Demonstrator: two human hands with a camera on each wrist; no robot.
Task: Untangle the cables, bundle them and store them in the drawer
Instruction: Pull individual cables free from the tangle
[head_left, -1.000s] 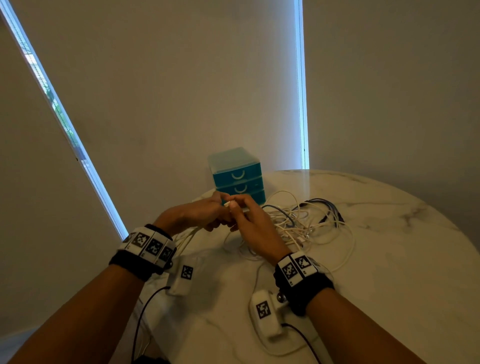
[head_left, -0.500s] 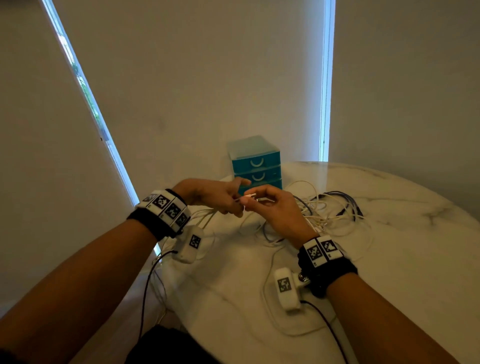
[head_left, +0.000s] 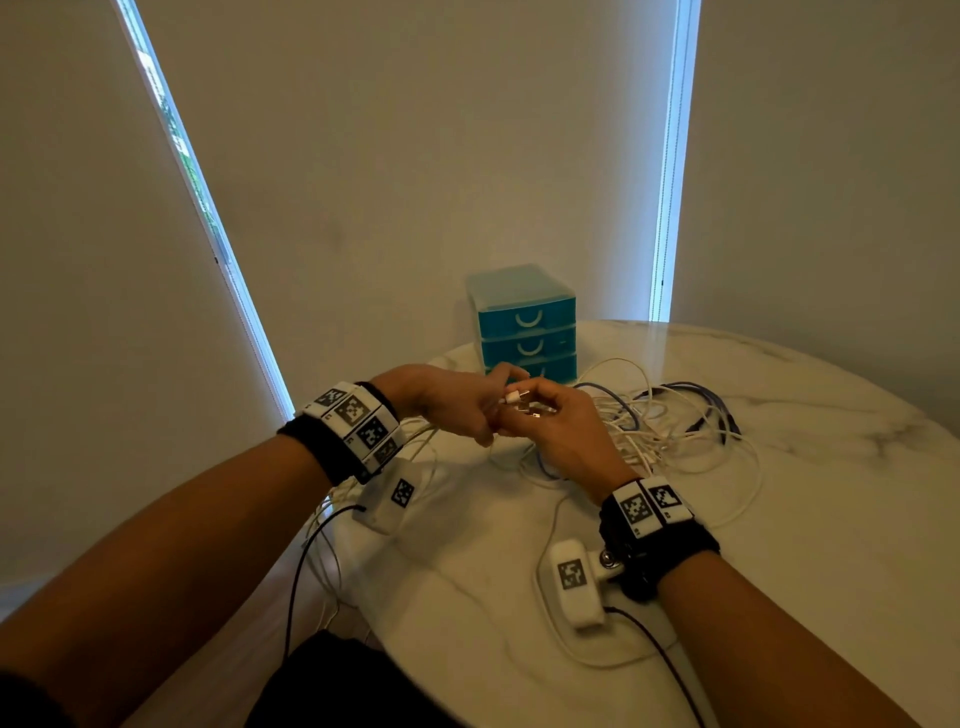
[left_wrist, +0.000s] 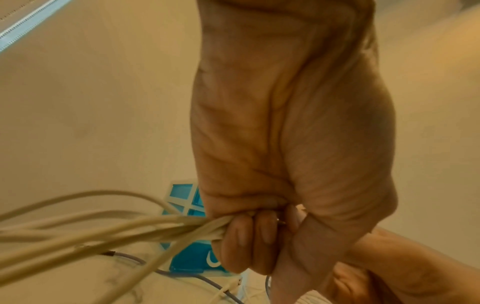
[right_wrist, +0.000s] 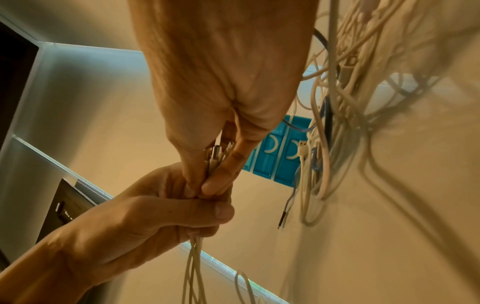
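Note:
My left hand (head_left: 457, 402) grips a gathered bundle of white cables (left_wrist: 145, 228) in its curled fingers; the strands trail off the table's left edge. My right hand (head_left: 545, 415) meets it and pinches the white cable plugs (head_left: 514, 399) between thumb and fingers (right_wrist: 221, 179). A loose tangle of white and blue-grey cables (head_left: 670, 426) lies on the marble table just right of both hands. The teal drawer unit (head_left: 524, 322), with three shut drawers, stands behind the hands.
The round marble table (head_left: 779, 545) has its curved edge at the left, under my left wrist. Window blinds and a wall rise right behind the drawer unit. A loose blue-grey cable end (right_wrist: 281, 220) lies near the unit.
Both hands rose a little and stayed joined at the cable ends. The head view tilted, so the drawer unit and tangle now sit higher and further right.

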